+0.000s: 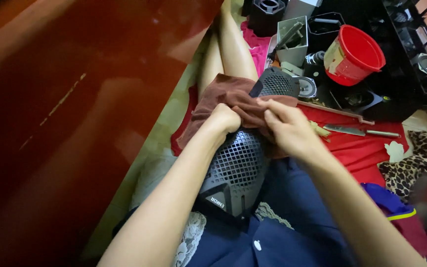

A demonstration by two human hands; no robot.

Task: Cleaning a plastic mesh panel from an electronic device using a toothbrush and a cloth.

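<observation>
A dark grey speaker grille (235, 165) with a square mesh lies across my lap, its far rounded end (277, 81) sticking out past a brown cloth (223, 91). The cloth is draped over the grille's middle. My left hand (225, 118) is closed on the cloth and presses it against the grille. My right hand (287, 126) pinches a fold of the same cloth beside it. Both forearms reach in from the bottom of the view.
A red bucket (354, 54) stands at the upper right among black speaker boxes (411, 59) and a grey metal box (292, 42). A knife (359, 131) lies on red fabric (357, 151). A glossy dark red panel (70, 109) fills the left side.
</observation>
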